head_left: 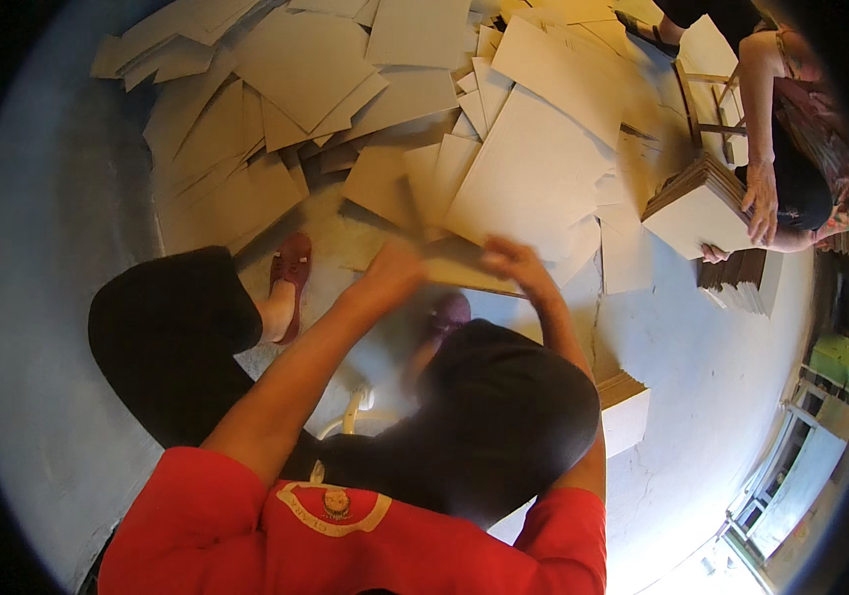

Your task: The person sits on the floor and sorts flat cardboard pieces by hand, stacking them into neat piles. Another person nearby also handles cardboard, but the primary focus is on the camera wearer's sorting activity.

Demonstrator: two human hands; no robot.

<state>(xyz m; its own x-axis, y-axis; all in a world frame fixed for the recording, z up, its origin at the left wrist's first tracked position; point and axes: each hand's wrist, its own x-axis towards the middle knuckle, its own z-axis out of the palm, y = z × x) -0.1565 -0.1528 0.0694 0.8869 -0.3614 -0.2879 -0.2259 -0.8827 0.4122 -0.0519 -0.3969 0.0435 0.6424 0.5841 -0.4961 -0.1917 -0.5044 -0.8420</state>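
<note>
My left hand [395, 274] is blurred by motion at the near edge of a pile of pale cardboard sheets [534, 164]. Its fingers are smeared, so its grip cannot be made out. Just right of it, my right hand [518, 264] has bent fingers that stand apart, with nothing visible in them. A cardboard sheet [472, 277], seen nearly edge-on, lies between and below the two hands, above my knees. Whether either hand touches it is unclear.
Loose sheets [296, 64] spread over the floor ahead. At the right, another person's hand [762, 201] rests against a stack of cardboard [694, 203]. A smaller stack [624, 409] stands beside my right knee. A metal rack [791, 476] is at the far right.
</note>
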